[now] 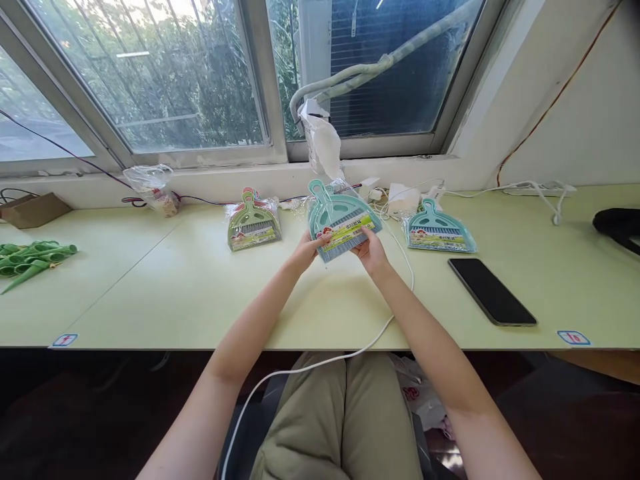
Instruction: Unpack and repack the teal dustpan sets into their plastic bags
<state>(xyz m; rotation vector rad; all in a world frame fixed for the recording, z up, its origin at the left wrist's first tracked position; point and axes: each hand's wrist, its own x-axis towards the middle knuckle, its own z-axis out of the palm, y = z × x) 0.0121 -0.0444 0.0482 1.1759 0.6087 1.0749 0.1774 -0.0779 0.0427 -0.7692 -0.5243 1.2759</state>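
Observation:
Between my two hands is a mint-green mini dustpan and brush set [336, 212] in a clear plastic wrapper with a yellow label, tilted above the table. My left hand [306, 251] grips its lower left corner, thumb over the label. At the lower right, my right hand [371, 252] holds the edge with the thumb on the front. An olive-green dustpan and brush set [254, 223], with some red behind its handle, lies wrapped to the left. Another mint-green set [439, 232] lies wrapped to the right.
A black phone [493, 290] lies at the right near the table's front edge. A white cable [320, 363] crosses the table and hangs over my lap. Green tapered pieces [35, 260], a brown box [35, 210] and a plastic bag [159, 193] are on the left. Windows rise behind.

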